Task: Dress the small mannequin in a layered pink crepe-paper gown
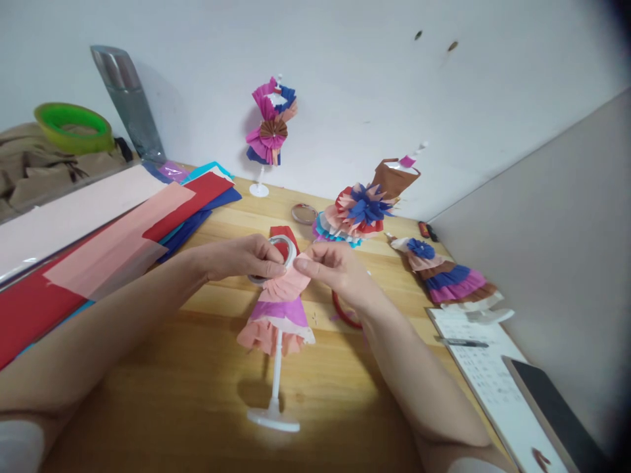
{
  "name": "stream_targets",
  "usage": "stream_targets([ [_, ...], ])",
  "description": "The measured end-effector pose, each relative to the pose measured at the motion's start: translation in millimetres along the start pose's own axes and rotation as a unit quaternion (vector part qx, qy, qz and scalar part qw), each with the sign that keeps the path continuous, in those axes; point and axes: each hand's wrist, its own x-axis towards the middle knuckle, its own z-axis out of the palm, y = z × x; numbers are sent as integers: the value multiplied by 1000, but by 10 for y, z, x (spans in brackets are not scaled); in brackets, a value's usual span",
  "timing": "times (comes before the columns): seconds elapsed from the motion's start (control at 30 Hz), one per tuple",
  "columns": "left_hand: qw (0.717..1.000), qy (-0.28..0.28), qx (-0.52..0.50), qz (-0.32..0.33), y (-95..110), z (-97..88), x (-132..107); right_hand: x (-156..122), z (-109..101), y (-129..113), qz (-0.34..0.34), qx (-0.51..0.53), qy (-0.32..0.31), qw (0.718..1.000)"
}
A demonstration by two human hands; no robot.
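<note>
My left hand (241, 257) is closed around a roll of clear tape (284, 248), held just above a small mannequin stand (274, 415) dressed in a layered pink and purple crepe-paper skirt (279, 314). My right hand (331, 268) pinches the end of the tape against the roll, at the top of the paper dress. Both hands meet over the middle of the wooden table (197, 387). The stand's white round base sits near the table's front.
Sheets of red, pink and blue crepe paper (98, 243) lie at the left. Three other paper-dressed figures (271, 128) (362, 207) (451, 279) stand or lie at the back and right. A printed sheet with a pen (463, 342) and a dark tablet (557, 407) lie at the right.
</note>
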Motion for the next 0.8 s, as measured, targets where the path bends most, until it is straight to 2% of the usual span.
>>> stream_targets([
  [0.27, 1000, 21, -17, 6, 15, -4, 4, -42, 79, -28, -61, -30, 56, 996],
  [0.47, 999, 24, -25, 18, -28, -12, 19, -80, 66, -96, -138, -115, 33, 983],
  [0.57, 999, 40, -21, 14, -14, -6, 20, -76, 65, -103, -149, -129, 33, 980],
  [0.8, 999, 50, -16, 5, 15, 12, 19, -71, 88, -31, -163, -249, 100, 950],
])
